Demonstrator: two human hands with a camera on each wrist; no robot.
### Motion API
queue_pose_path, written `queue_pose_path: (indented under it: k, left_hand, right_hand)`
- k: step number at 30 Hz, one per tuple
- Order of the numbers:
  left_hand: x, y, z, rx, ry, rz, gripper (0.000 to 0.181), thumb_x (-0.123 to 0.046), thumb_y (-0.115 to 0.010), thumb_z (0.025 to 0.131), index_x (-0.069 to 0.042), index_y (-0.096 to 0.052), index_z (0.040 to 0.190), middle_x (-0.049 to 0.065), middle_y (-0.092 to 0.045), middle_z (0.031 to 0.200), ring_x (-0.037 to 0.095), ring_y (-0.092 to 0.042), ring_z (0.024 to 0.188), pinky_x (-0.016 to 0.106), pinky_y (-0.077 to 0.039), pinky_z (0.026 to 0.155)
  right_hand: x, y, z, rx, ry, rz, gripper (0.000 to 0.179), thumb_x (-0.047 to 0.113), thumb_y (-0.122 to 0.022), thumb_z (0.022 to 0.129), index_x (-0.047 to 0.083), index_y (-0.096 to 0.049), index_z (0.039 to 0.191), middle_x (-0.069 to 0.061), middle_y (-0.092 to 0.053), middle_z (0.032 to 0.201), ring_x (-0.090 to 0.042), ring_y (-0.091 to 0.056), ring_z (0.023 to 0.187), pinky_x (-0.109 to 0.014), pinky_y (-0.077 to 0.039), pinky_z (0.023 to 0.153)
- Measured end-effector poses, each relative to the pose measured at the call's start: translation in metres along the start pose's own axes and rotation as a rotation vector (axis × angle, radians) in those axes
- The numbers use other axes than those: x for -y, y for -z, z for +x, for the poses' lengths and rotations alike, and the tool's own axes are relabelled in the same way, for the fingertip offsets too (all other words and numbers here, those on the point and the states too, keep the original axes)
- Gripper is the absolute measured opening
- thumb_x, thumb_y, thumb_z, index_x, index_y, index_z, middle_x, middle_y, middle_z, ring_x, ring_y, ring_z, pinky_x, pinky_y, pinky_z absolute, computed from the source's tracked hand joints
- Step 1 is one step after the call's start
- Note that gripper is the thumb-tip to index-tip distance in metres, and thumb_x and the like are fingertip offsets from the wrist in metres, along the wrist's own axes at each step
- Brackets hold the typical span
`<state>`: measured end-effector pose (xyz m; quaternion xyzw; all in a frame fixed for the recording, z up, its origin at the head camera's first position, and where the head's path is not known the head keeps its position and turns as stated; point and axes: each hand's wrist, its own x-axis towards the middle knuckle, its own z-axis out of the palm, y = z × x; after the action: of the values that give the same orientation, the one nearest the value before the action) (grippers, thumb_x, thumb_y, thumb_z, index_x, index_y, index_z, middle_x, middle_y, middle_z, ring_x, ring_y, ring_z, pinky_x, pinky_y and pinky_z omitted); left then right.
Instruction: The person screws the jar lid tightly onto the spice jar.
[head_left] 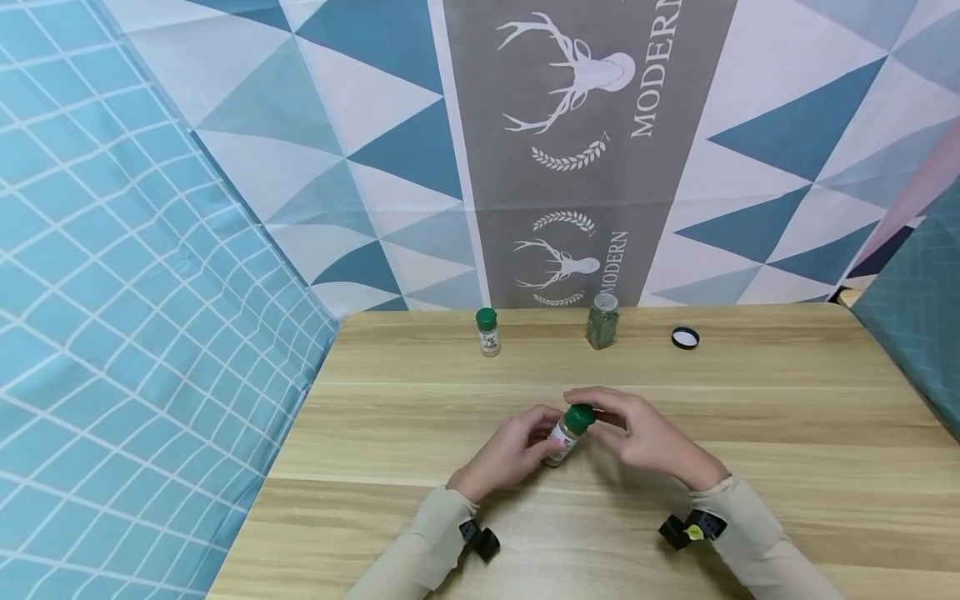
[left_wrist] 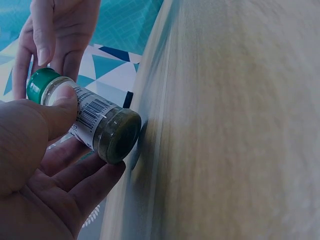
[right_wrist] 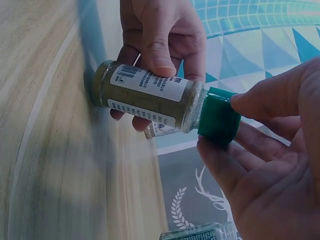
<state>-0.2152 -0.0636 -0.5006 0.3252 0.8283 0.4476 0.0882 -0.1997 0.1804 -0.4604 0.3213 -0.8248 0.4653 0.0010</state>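
bottle (right_wrist: 150, 101): clear, smooth, glossy, glass or plastic unclear | cap (right_wrist: 218, 119): smooth plastic, soft shine | label (right_wrist: 148, 82): smooth, paper or film unclear | bench (head_left: 787, 408): wood-grained, smooth, satin sheen | backdrop (head_left: 405, 125): lightly creased cloth, matt | sleeves (head_left: 423, 537): matt cloth | jar (head_left: 602, 325): clear, glossy

This was an indoor corner hung with printed cloth, a homely makeshift set-up; which room it stood in could not be told. A wood-grained table (head_left: 390, 400) met a back cloth (head_left: 465, 175) of blue, grey and white triangles, its grey band bearing antlered deer heads, leaf sprays and the word MODERN. Turquoise cloth with a white lattice (head_left: 127, 300) draped the left side, creased and rippling, and a teal patterned cloth (head_left: 918, 308) closed in the right. Only the small wares hinted at a kitchen: a labelled seasoning bottle (right_wrist: 145, 95), a second green-capped bottle (head_left: 489, 337) and a glass jar of green flakes (head_left: 602, 325).
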Motion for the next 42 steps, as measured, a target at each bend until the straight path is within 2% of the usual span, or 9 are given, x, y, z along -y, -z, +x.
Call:
queue_pose_path:
  k: [6, 12, 16, 23, 28, 35, 39, 42]
  left_hand:
    - [-0.001, 0.000, 0.000, 0.002, 0.001, -0.006, 0.036, -0.021, -0.066, 0.101, -0.013, -0.059, 0.136, 0.004, -0.071, 0.130, 0.009, -0.067, 0.118, 0.021, -0.054, 0.100]
    - [0.000, 0.000, 0.001, 0.002, -0.008, -0.004, 0.036, -0.022, -0.066, 0.102, -0.012, -0.058, 0.136, 0.005, -0.072, 0.130, 0.010, -0.067, 0.118, 0.022, -0.054, 0.101]
    - [0.000, 0.000, 0.001, 0.008, 0.003, -0.005, 0.037, -0.023, -0.066, 0.102, -0.013, -0.059, 0.136, 0.004, -0.072, 0.129, 0.008, -0.067, 0.117, 0.021, -0.055, 0.099]
    - [-0.002, 0.000, 0.002, 0.016, 0.012, -0.010, 0.036, -0.024, -0.065, 0.102, -0.014, -0.058, 0.136, 0.003, -0.071, 0.130, 0.008, -0.067, 0.118, 0.021, -0.054, 0.100]
    - [-0.002, 0.000, 0.000, 0.015, 0.022, -0.005, 0.036, -0.025, -0.065, 0.102, -0.014, -0.059, 0.136, 0.002, -0.071, 0.129, 0.006, -0.067, 0.116, 0.020, -0.055, 0.098]
    - [-0.002, -0.001, 0.000, 0.010, -0.003, -0.006, 0.036, -0.025, -0.065, 0.102, -0.014, -0.060, 0.136, 0.002, -0.071, 0.128, 0.005, -0.067, 0.114, 0.020, -0.056, 0.096]
    - [-0.002, -0.001, -0.001, 0.006, -0.002, -0.008, 0.036, -0.024, -0.065, 0.102, -0.014, -0.059, 0.136, 0.002, -0.071, 0.129, 0.007, -0.067, 0.116, 0.021, -0.055, 0.098]
    - [-0.003, -0.001, -0.001, 0.006, 0.003, -0.010, 0.035, -0.023, -0.065, 0.102, -0.013, -0.059, 0.136, 0.003, -0.071, 0.129, 0.008, -0.067, 0.117, 0.022, -0.055, 0.099]
  right_hand:
    - [0.000, 0.001, 0.000, -0.018, -0.036, 0.009, 0.040, 0.002, -0.069, 0.097, 0.013, -0.066, 0.136, -0.010, -0.066, 0.139, -0.023, -0.067, 0.120, -0.032, -0.059, 0.098]
    - [-0.003, 0.000, 0.000, -0.043, -0.018, 0.020, 0.035, 0.005, -0.070, 0.097, 0.008, -0.067, 0.133, -0.016, -0.068, 0.132, -0.028, -0.070, 0.113, -0.035, -0.061, 0.094]
    - [-0.005, -0.002, 0.000, -0.060, -0.033, 0.037, 0.032, 0.009, -0.071, 0.098, 0.006, -0.068, 0.130, -0.019, -0.069, 0.128, -0.026, -0.071, 0.109, -0.032, -0.062, 0.092]
    - [-0.005, -0.001, 0.001, -0.112, -0.066, -0.005, 0.032, 0.015, -0.076, 0.095, 0.009, -0.070, 0.126, -0.007, -0.073, 0.120, -0.018, -0.071, 0.102, -0.027, -0.063, 0.082]
    - [-0.004, -0.002, 0.001, -0.099, -0.098, -0.026, 0.035, 0.023, -0.077, 0.095, 0.011, -0.070, 0.127, -0.002, -0.073, 0.120, -0.016, -0.070, 0.103, -0.027, -0.062, 0.082]
    - [-0.004, -0.001, 0.000, -0.096, -0.125, -0.026, 0.035, 0.027, -0.077, 0.094, 0.012, -0.070, 0.125, 0.000, -0.073, 0.118, -0.015, -0.070, 0.103, -0.027, -0.062, 0.083]
    - [-0.005, 0.003, 0.001, -0.096, -0.134, -0.021, 0.037, 0.029, -0.075, 0.096, 0.010, -0.069, 0.127, -0.005, -0.073, 0.121, -0.021, -0.071, 0.107, -0.028, -0.063, 0.085]
    - [-0.006, 0.008, 0.001, -0.117, -0.106, -0.031, 0.041, 0.026, -0.074, 0.098, 0.007, -0.065, 0.133, -0.012, -0.071, 0.128, -0.030, -0.069, 0.115, -0.034, -0.062, 0.090]
